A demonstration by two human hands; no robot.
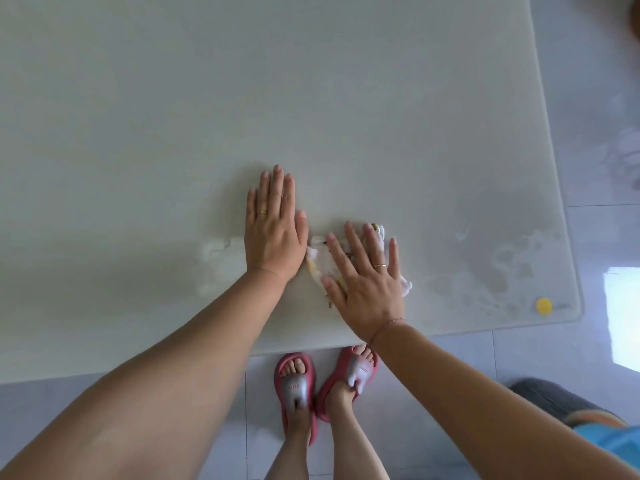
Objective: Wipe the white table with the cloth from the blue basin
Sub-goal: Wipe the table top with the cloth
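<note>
The white table [311, 98] fills most of the view. Near its front edge lies a crumpled white cloth [322, 259] with yellow and dark marks. My right hand [367, 282] presses flat on the cloth, fingers spread, covering most of it. Just left of the cloth, my left hand [273, 230] rests flat on the bare tabletop with fingers together, its thumb side touching the cloth's edge. Wet streaks and foam [502, 268] show on the table's right part, and a small wet patch [211, 251] lies left of my left hand. A blue basin [620, 445] peeks in at the bottom right.
A yellow round sticker [543, 305] sits at the table's front right corner. Below the front edge my feet in red slippers [296, 386] stand on the grey tiled floor [588, 168]. A dark round object [554, 400] lies beside the basin.
</note>
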